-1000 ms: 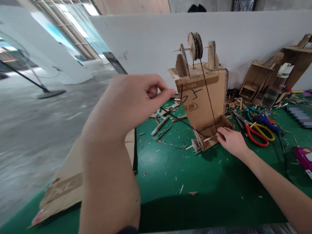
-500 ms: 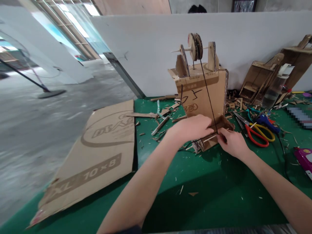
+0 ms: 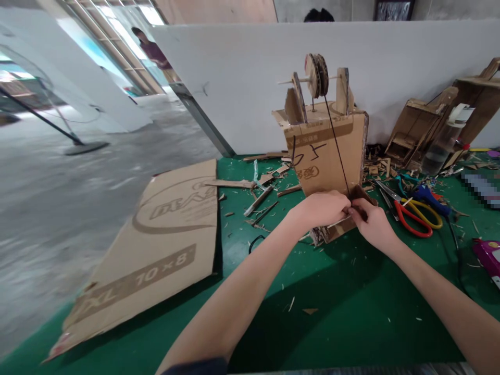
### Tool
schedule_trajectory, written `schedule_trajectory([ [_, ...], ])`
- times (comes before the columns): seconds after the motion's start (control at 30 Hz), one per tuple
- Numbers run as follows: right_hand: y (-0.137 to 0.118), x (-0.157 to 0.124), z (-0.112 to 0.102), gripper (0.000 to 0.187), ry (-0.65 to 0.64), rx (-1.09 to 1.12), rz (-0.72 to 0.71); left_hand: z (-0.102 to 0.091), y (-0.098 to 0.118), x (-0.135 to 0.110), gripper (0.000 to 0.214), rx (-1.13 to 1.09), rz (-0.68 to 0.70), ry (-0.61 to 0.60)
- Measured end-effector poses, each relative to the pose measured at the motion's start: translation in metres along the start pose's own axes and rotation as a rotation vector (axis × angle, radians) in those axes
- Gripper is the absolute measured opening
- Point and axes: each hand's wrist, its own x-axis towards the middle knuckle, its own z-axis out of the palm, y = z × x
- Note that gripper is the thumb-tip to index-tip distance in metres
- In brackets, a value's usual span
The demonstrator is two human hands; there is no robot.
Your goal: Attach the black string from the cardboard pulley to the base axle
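Observation:
A cardboard box model (image 3: pixel 332 151) stands on the green table. On top, a cardboard pulley wheel (image 3: pixel 317 75) sits on a wooden stick between two cardboard uprights. From the wheel a dark string (image 3: pixel 338 146) runs down the box front to my fingers. My left hand (image 3: pixel 326 207) is closed, its fingertips pinching the string above a small cardboard tray (image 3: pixel 339 229) at the box's foot. My right hand (image 3: pixel 369 219) pinches the string beside it, the fingertips of both hands meeting. The exact spot of the grip is partly hidden by the fingers.
A flat cardboard sheet (image 3: pixel 167 239) lies at the left. Scissors with red and yellow handles (image 3: pixel 416 219), a blue-handled tool (image 3: pixel 429 200), a purple tape-measure-like object (image 3: pixel 488 258) and a water bottle (image 3: pixel 447 140) are at right. Cardboard scraps (image 3: pixel 260 200) litter the table. A person (image 3: pixel 154 54) stands far back.
My left hand has moved right, up against my right fingertips at the string. The loose string end by my left forearm has shifted left. A person has come into view in the background.

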Motion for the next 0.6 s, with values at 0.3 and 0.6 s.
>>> schedule_trajectory([
  [0.3,0.006,-0.001,0.003,0.021,0.058,0.106,-0.022,-0.009,-0.001,-0.009,0.027,0.013,-0.028,-0.029],
  [0.6,0.008,-0.002,0.002,0.013,0.073,-0.075,-0.002,-0.001,0.01,-0.004,0.029,0.148,-0.055,-0.027],
])
